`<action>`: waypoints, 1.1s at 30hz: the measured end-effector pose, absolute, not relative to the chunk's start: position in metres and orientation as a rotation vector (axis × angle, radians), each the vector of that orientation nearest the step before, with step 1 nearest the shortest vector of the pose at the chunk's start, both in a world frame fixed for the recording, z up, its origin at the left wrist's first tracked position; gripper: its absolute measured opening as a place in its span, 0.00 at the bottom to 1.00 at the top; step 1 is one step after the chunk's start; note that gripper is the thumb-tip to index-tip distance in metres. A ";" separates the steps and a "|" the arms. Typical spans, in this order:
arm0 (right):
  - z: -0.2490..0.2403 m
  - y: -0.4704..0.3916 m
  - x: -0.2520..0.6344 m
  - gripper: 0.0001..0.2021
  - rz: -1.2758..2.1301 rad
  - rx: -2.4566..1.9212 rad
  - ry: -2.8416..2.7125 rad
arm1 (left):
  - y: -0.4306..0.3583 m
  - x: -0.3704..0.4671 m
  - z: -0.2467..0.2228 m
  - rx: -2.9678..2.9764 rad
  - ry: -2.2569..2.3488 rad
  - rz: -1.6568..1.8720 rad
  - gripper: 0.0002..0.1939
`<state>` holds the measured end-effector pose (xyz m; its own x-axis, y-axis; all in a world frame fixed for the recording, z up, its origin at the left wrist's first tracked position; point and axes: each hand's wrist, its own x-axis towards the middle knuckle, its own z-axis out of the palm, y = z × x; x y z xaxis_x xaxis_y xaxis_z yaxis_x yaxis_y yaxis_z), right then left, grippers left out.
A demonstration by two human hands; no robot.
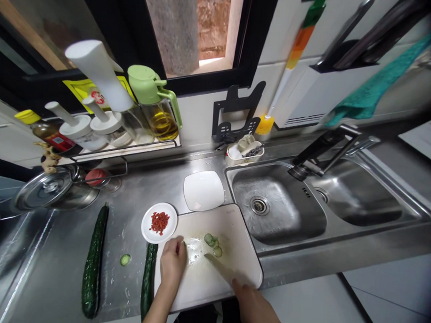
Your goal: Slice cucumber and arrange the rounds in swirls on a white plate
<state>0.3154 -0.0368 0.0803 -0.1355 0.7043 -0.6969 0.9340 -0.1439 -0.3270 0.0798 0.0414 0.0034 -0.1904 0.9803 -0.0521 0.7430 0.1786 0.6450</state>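
My right hand [250, 301] grips a knife [220, 269], its blade low over the white cutting board [237, 228] with the tip pointing left. Several thin cucumber slices [212, 242] lie on the wet board beyond the blade. At the board's left side my left hand [173, 261] is curled closed; a small pale thing shows at its fingertips, too small to name. One dark green cucumber [148, 277] lies along the board's left edge, partly beside my left wrist. Behind it is a white plate [146, 225] with chopped red pieces [159, 222].
Another cucumber [94, 265] and a cut end [125, 259] lie on the steel counter at left. A white square plate [204, 191] sits behind the board. To the right is a double sink [279, 239] with a faucet [325, 146]; a bottle rack [131, 151] stands back left.
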 end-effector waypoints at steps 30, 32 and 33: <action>0.093 -0.020 0.317 0.27 -1.156 1.784 1.793 | 0.049 0.116 0.007 1.448 1.738 0.475 0.09; 0.096 -0.015 0.313 0.28 -1.114 1.789 1.811 | 0.048 0.115 0.007 1.447 1.756 0.463 0.09; 0.096 -0.013 0.311 0.29 -1.092 1.788 1.821 | 0.048 0.116 0.007 1.446 1.763 0.460 0.09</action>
<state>0.3105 -0.0133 0.0960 -0.1316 0.6765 -0.7246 0.9579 -0.1012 -0.2685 0.1156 0.0478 0.0068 -0.0340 0.9379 -0.3451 0.6500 0.2831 0.7053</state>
